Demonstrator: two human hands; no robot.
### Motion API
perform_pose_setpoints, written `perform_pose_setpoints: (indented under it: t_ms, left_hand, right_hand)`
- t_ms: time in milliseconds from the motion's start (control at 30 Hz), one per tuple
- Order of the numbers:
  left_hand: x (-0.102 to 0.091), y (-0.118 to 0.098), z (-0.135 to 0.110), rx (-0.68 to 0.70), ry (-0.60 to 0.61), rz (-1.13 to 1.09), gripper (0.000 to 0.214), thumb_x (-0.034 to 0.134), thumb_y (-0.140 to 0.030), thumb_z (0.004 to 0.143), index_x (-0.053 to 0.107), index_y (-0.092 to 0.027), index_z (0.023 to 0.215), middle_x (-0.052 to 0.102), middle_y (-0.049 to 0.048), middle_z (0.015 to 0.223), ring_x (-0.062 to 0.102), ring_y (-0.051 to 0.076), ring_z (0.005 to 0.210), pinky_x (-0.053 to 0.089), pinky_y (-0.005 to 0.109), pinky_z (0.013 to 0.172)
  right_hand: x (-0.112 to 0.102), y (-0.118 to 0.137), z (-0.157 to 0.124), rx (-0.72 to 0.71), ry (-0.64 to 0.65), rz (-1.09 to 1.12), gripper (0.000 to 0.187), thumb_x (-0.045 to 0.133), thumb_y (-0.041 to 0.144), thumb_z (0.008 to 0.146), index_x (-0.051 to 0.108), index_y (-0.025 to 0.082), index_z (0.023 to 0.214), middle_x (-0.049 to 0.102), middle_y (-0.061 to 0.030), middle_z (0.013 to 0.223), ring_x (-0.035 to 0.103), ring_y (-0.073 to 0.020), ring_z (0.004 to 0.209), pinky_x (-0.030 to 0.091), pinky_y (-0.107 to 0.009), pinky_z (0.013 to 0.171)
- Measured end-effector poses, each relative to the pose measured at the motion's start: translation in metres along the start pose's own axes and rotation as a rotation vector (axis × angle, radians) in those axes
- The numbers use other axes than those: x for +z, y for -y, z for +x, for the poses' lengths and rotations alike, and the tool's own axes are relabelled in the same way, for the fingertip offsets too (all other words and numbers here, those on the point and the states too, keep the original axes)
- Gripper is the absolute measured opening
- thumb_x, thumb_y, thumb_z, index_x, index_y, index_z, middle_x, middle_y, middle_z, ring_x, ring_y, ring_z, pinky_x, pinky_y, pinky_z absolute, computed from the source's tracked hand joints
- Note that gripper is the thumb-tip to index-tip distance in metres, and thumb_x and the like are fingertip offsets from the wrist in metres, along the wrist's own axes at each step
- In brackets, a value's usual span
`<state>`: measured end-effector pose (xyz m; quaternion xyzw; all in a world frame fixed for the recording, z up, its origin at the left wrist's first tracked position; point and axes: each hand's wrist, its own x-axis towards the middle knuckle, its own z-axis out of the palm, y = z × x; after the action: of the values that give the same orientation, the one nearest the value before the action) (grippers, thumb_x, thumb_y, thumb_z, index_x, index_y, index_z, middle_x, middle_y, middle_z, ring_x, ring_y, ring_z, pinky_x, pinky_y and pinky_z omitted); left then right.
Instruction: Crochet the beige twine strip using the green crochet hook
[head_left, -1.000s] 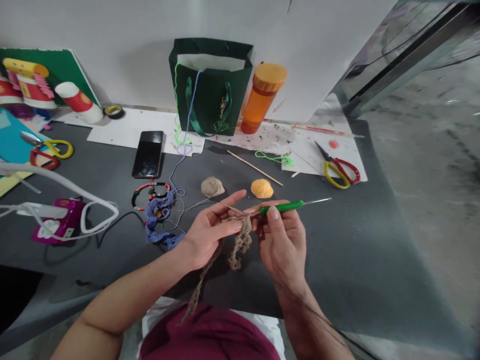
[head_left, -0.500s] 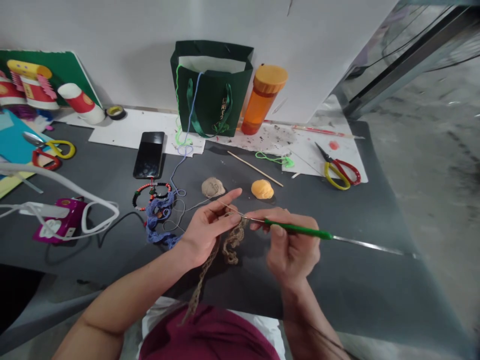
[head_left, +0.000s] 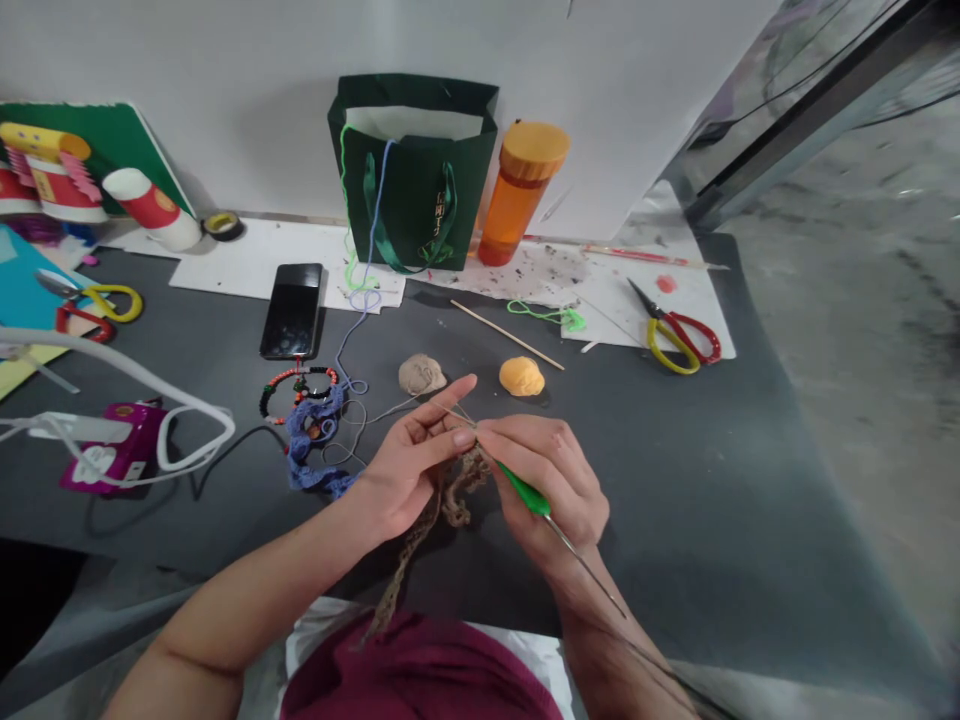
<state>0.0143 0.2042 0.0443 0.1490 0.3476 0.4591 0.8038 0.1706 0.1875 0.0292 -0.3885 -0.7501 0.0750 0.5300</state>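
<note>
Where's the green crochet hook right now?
In the head view, the green crochet hook is gripped in the right hand, close to the left hand and next to the tan crocheted strip.

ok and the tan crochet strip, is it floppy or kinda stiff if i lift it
Probably floppy: the strip droops in a limp, twisting line below the left hand. It likely weighs little too, as it looks like thin, loosely looped yarn.

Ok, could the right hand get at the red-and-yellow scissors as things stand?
Probably yes, though it would have to let go first: the right hand is wrapped around the green crochet hook. The scissors lie ahead and to its right on paper, and no object shows between them on the dark tabletop.
</note>
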Motion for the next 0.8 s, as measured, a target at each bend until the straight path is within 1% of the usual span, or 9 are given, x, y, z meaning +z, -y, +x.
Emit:
perform_pose_setpoints:
  t_ms: [67, 167, 200, 233, 333, 467, 600, 733, 800]
  left_hand:
    - [0.000, -0.001, 0.000, -0.053, 0.024, -0.029, 0.054, 0.093, -0.019, 0.064, 0.079, -0.024, 0.116, 0.055, -0.0075, 0.064, 0.051, 0.005, 0.062, 0.043, 0.019, 0.067]
    - [0.000, -0.002, -0.001, -0.094, 0.045, -0.046, 0.058, 0.094, -0.018, 0.064, 0.078, -0.026, 0.118, 0.055, -0.0075, 0.065, 0.052, 0.006, 0.063, 0.045, 0.020, 0.070]
    - [0.000, -0.002, -0.001, -0.099, 0.050, -0.051, 0.058, 0.094, -0.018, 0.063, 0.078, -0.027, 0.119, 0.056, -0.0074, 0.066, 0.053, 0.006, 0.064, 0.046, 0.020, 0.071]
    - [0.000, -0.002, -0.001, -0.099, 0.055, -0.055, 0.058, 0.094, -0.017, 0.063, 0.078, -0.027, 0.119, 0.056, -0.0073, 0.066, 0.053, 0.006, 0.064, 0.046, 0.020, 0.071]
    - [-0.001, -0.001, 0.000, -0.092, 0.064, -0.062, 0.058, 0.094, -0.016, 0.063, 0.078, -0.028, 0.117, 0.057, -0.0071, 0.066, 0.054, 0.006, 0.064, 0.046, 0.020, 0.071]
    - [-0.003, 0.000, 0.001, -0.083, 0.054, -0.043, 0.058, 0.094, -0.018, 0.063, 0.077, -0.028, 0.118, 0.063, -0.0059, 0.070, 0.057, 0.008, 0.067, 0.046, 0.023, 0.073]
    - [-0.004, 0.002, 0.002, -0.081, 0.054, -0.013, 0.056, 0.091, -0.020, 0.065, 0.077, -0.026, 0.119, 0.066, -0.0039, 0.075, 0.060, 0.011, 0.070, 0.047, 0.028, 0.077]
    - [-0.002, 0.002, 0.001, -0.060, 0.103, -0.024, 0.050, 0.090, -0.019, 0.066, 0.078, -0.024, 0.115, 0.067, -0.0038, 0.073, 0.065, 0.013, 0.071, 0.049, 0.032, 0.082]
    - [-0.001, 0.003, -0.001, -0.046, 0.108, -0.012, 0.051, 0.089, -0.016, 0.066, 0.079, -0.026, 0.115, 0.070, -0.0031, 0.077, 0.066, 0.014, 0.074, 0.050, 0.033, 0.085]
  right_hand:
    - [0.000, 0.002, -0.001, 0.025, -0.033, 0.058, 0.041, 0.067, 0.006, 0.089, 0.071, 0.031, 0.121, 0.082, -0.0045, 0.103, 0.078, -0.0229, 0.088, 0.063, -0.039, 0.072]
    - [0.002, 0.005, -0.003, 0.132, -0.096, 0.158, 0.040, 0.070, 0.008, 0.088, 0.073, 0.035, 0.117, 0.083, -0.0015, 0.103, 0.080, -0.0244, 0.086, 0.064, -0.041, 0.070]
    - [0.003, 0.006, -0.005, 0.202, -0.107, 0.182, 0.038, 0.069, 0.009, 0.089, 0.074, 0.034, 0.116, 0.083, -0.0014, 0.103, 0.080, -0.0249, 0.086, 0.065, -0.042, 0.073]
    - [0.005, 0.007, -0.006, 0.203, -0.152, 0.209, 0.033, 0.068, 0.011, 0.090, 0.074, 0.033, 0.114, 0.084, -0.0017, 0.098, 0.080, -0.0247, 0.083, 0.065, -0.041, 0.069]
    - [0.006, 0.008, -0.011, 0.313, -0.243, 0.195, 0.022, 0.065, 0.015, 0.094, 0.073, 0.027, 0.110, 0.083, -0.0037, 0.092, 0.079, -0.0219, 0.076, 0.064, -0.036, 0.063]
    - [0.005, 0.007, -0.015, 0.402, -0.308, 0.175, 0.011, 0.062, 0.021, 0.096, 0.070, 0.025, 0.103, 0.080, -0.0038, 0.086, 0.073, -0.0165, 0.058, 0.060, -0.029, 0.051]
    - [0.006, 0.004, -0.011, 0.564, -0.319, 0.332, 0.009, 0.058, 0.028, 0.100, 0.066, 0.027, 0.103, 0.078, -0.0034, 0.083, 0.074, -0.0181, 0.058, 0.059, -0.031, 0.050]
    - [0.012, -0.001, -0.006, 0.686, -0.267, 0.567, 0.013, 0.053, 0.038, 0.102, 0.062, 0.028, 0.099, 0.075, -0.0001, 0.068, 0.076, -0.0214, 0.063, 0.062, -0.036, 0.060]
    - [0.014, -0.001, -0.005, 0.721, -0.244, 0.634, 0.015, 0.057, 0.041, 0.100, 0.063, 0.027, 0.097, 0.076, 0.0003, 0.069, 0.077, -0.0212, 0.065, 0.063, -0.036, 0.062]
